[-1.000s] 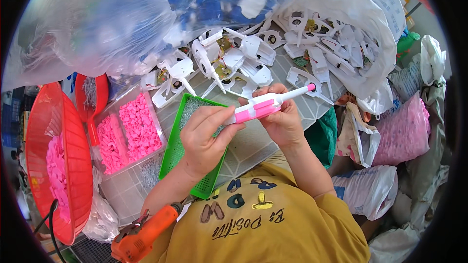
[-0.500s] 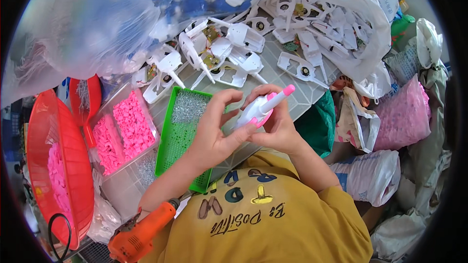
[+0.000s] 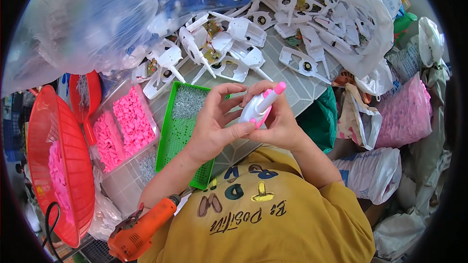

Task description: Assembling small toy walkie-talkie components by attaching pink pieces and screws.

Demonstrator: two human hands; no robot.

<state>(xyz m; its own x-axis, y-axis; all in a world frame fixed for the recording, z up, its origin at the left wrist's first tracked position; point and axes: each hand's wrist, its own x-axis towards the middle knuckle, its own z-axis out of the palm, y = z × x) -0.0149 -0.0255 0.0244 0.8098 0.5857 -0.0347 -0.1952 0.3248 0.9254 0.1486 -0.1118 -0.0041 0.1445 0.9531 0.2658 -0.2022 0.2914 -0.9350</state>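
Note:
Between my hands, in front of my chest, is a small white plastic toy [image 3: 252,110] with a pink trim and a stem ending in a pink tip. My left hand [image 3: 214,124] grips its left side, thumb pressed on the lower part and fingers curved behind. Wrapped round the other side, my right hand [image 3: 282,129] holds it with the thumb underneath. The stem points up and to the right. Beyond the hands lie several open white plastic housings [image 3: 243,31] with circuit boards and round black parts. A green tray [image 3: 178,136] of small silvery screws stands beside my left hand.
A clear divided box [image 3: 152,102] of pink parts stands at left, near a red scoop [image 3: 87,97] and red basket [image 3: 78,165]. An orange power screwdriver [image 3: 141,231] is at lower left. White bag [image 3: 375,53] with housings lies far right; bags [image 3: 407,112] line the right.
The toy has shifted slightly left and its stem now points more steeply upward. Both hands keep hold of it, the right one moving a little with it.

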